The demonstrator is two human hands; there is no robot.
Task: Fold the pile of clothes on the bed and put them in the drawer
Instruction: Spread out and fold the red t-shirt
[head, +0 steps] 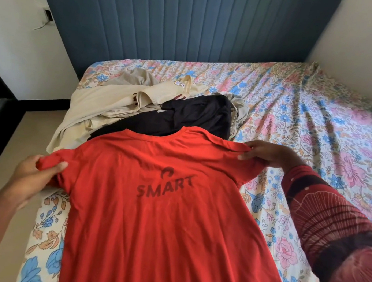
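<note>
A red T-shirt (pixel 154 204) lies spread flat on the bed (pixel 303 118), stretched between the two hands, its dark "SMART" print facing up. The left hand (pixel 35 170) grips the bunched end of one sleeve, fingers and thumb curled round the cloth. The right hand (pixel 265 155) pinches the other sleeve at the shoulder edge, thumb under the fabric and fingers on top; its arm wears a dark red patterned sleeve (pixel 320 216). The hands are well apart, one at each side of the shirt.

Beyond the hands, just past the shirt's collar, a black garment (pixel 182 118) lies crumpled, its near edge touching or tucked under the red collar. Beyond the left hand, a cream garment (pixel 108 104) sprawls beside and partly under the black one, reaching the bed's edge. The floral sheet shows bare beyond the right hand. A blue padded headboard (pixel 189 22) stands at the bed's far end.
</note>
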